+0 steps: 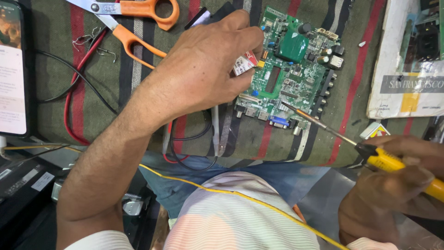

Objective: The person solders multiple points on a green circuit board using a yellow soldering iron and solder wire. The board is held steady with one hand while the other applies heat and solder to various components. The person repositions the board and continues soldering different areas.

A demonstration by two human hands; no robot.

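Note:
A green circuit board (296, 60) lies on a striped cloth (60, 60) in the upper middle of the head view. My left hand (203, 65) rests on the board's left edge, fingers curled over a small red and white packet (243, 63). At the lower right, my right hand (397, 185) grips a soldering iron with a yellow handle (397, 164). Its thin metal tip (289, 107) touches the board near the lower edge, beside a blue connector (279, 121).
Orange-handled scissors (138, 23) lie at the top left. Red and black wires (74, 88) loop over the cloth. A lit phone (11, 69) stands at the far left. A printed booklet (407, 60) lies at the right. A yellow cord (240, 196) crosses my lap.

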